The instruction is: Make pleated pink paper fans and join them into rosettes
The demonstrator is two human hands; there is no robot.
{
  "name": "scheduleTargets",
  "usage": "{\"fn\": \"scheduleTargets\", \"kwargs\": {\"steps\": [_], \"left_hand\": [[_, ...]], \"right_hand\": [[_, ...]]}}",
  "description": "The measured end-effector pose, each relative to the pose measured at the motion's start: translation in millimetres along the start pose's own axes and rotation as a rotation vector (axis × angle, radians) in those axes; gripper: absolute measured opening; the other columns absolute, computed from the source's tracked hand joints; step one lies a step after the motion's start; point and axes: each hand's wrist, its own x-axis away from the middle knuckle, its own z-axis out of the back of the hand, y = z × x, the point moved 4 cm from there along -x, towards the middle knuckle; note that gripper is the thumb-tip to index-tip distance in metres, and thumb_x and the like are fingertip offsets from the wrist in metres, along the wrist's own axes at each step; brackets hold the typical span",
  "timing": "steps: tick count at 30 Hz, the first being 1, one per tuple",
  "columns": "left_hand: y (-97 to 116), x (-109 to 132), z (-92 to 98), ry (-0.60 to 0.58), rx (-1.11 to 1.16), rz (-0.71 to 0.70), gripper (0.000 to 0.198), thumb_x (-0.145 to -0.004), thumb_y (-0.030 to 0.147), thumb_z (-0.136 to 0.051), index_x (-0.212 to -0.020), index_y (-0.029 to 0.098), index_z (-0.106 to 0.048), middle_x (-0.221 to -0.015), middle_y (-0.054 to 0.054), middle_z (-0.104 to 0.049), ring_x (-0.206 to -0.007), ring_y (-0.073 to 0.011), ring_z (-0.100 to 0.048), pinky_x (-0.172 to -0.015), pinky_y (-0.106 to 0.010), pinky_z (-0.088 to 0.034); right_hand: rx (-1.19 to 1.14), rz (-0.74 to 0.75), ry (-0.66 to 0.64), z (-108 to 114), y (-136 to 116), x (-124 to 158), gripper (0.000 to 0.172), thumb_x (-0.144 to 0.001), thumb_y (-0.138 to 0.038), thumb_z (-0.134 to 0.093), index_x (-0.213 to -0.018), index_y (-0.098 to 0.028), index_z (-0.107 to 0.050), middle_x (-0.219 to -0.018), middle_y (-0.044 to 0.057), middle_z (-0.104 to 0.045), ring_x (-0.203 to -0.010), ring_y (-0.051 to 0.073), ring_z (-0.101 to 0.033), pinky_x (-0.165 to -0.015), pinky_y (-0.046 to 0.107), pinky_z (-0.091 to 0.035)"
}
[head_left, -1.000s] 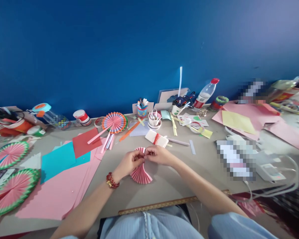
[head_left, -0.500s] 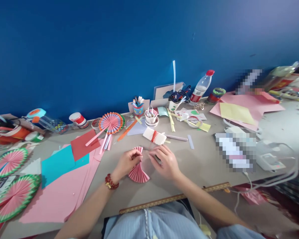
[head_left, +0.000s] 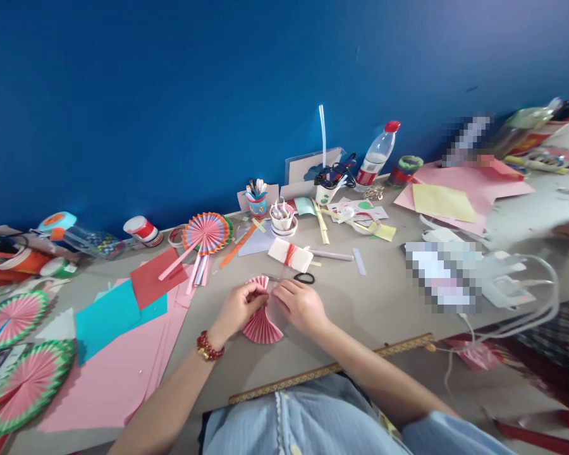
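A pink pleated paper fan (head_left: 262, 327) lies on the grey table (head_left: 360, 309) right in front of me. My left hand (head_left: 238, 306) pinches its narrow middle, a red bead bracelet on the wrist. Touching the same spot from the right, my right hand (head_left: 299, 304) has its fingers curled at the fan's waist. Small black-handled scissors (head_left: 298, 277) lie on the table just beyond my right hand. Behind them sits a folded white paper bundle tied with red thread (head_left: 290, 254).
Pink, teal and red paper sheets (head_left: 123, 354) spread to the left, with finished round fans (head_left: 26, 373) at the far left and another (head_left: 207, 232) further back. Cups of pens (head_left: 256, 202), a water bottle (head_left: 377, 153), more pink paper (head_left: 459, 189) and white cables (head_left: 516, 291) stand right.
My right hand left the fan's waist, laid the scissors on the table beyond it, and has come back to the fan. The view has shifted slightly to the right.
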Motion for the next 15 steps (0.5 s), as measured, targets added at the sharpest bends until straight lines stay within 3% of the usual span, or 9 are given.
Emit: {"fn": "scheduleTargets", "kwargs": {"steps": [5,15], "left_hand": [[1.6,1.8,0.7,-0.049,0.104,0.061,0.028,-0.086,0.044,-0.063,-0.085,0.016,-0.065,-0.066,0.003,-0.061,-0.047,-0.007,-0.042,-0.048,-0.02,-0.035],[-0.7,8.1,6.6,-0.086,0.169,0.034,0.02,-0.085,0.035,-0.065,-0.089,0.016,-0.063,-0.075,0.001,-0.065,-0.051,-0.0067,-0.046,-0.051,-0.019,-0.038]], "right_hand": [[-0.173,-0.108,-0.02,-6.5,4.7,1.1,0.013,-0.09,-0.012,-0.056,-0.089,-0.02,-0.067,-0.088,0.006,-0.07,-0.084,0.02,-0.064,-0.076,0.028,-0.046],[-0.456,-0.275,-0.039,-13.4,5.3,-6.0,0.013,-0.083,-0.007,-0.062,-0.083,-0.019,-0.066,-0.082,0.002,-0.068,-0.076,0.017,-0.062,-0.071,0.025,-0.043]]}}
